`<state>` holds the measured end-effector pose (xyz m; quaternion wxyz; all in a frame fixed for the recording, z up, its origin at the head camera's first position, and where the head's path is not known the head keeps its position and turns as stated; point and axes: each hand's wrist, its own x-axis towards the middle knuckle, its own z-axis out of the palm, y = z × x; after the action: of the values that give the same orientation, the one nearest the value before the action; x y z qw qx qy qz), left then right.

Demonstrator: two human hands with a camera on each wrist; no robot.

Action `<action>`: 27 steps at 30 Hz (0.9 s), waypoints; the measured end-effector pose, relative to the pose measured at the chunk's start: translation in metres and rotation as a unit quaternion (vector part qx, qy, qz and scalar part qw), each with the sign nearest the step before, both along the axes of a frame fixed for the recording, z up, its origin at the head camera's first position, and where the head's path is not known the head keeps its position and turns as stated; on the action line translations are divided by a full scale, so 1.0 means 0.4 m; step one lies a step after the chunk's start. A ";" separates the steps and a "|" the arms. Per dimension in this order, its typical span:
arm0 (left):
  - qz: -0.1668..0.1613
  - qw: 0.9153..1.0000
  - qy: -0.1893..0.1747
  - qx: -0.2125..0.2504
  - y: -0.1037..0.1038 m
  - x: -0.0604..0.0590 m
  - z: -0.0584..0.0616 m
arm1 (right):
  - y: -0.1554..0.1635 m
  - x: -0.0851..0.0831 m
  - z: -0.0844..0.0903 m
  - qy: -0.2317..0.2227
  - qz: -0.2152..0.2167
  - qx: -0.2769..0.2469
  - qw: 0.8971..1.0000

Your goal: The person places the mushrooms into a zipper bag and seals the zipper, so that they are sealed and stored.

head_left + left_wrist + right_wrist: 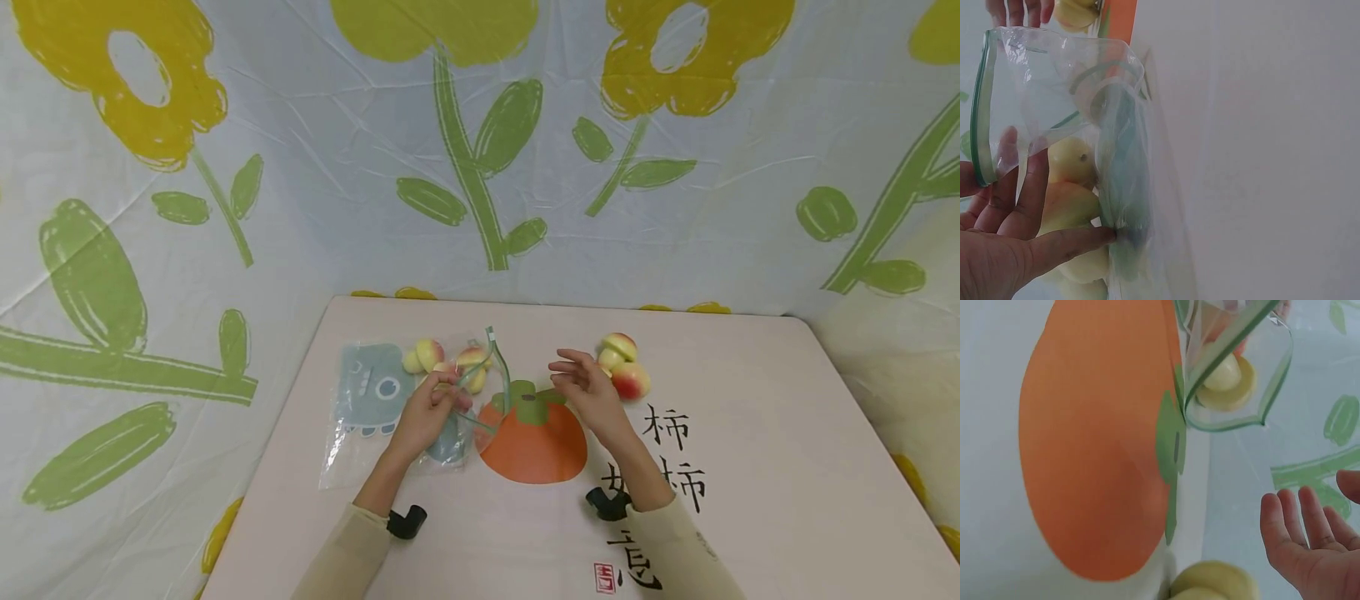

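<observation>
Clear zip bag (420, 400) w/ peaches pinched in left hand (429, 410); right hand (588, 387) released, loose peaches (624, 365) beside.

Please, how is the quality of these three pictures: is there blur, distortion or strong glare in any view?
Head view: wide-angle, so the table edges splay outward; light is even and soft, with faint shadows. Left wrist view: the clear bag is close, with mild sheen on the plastic; the right half is washed-out white. Right wrist view: the right hand and the peach halves at the bottom edge look soft and cropped.

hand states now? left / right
Left hand: pinches the rim of the clear zip bag, which has peach pieces inside.
Right hand: open, holding nothing, near the loose peach pieces.
</observation>
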<state>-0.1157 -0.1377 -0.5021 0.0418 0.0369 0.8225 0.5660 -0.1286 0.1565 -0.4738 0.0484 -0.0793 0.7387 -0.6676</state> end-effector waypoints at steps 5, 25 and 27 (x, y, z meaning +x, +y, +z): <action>0.002 1.000 0.000 0.001 -0.001 0.000 -0.003 | 0.029 0.005 0.007 0.012 -0.012 -0.003 1.000; 0.006 1.000 0.002 0.004 0.002 0.002 -0.001 | 0.171 0.022 0.036 0.069 -0.069 0.059 0.994; 0.005 1.000 0.003 0.004 0.001 0.002 -0.001 | 0.184 0.023 0.038 0.068 -0.080 0.070 0.992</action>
<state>-0.1149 -0.1374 -0.5024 0.0362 0.0344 0.8208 0.5691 -0.1193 0.2300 -0.4584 -0.0501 -0.0622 0.7895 -0.6086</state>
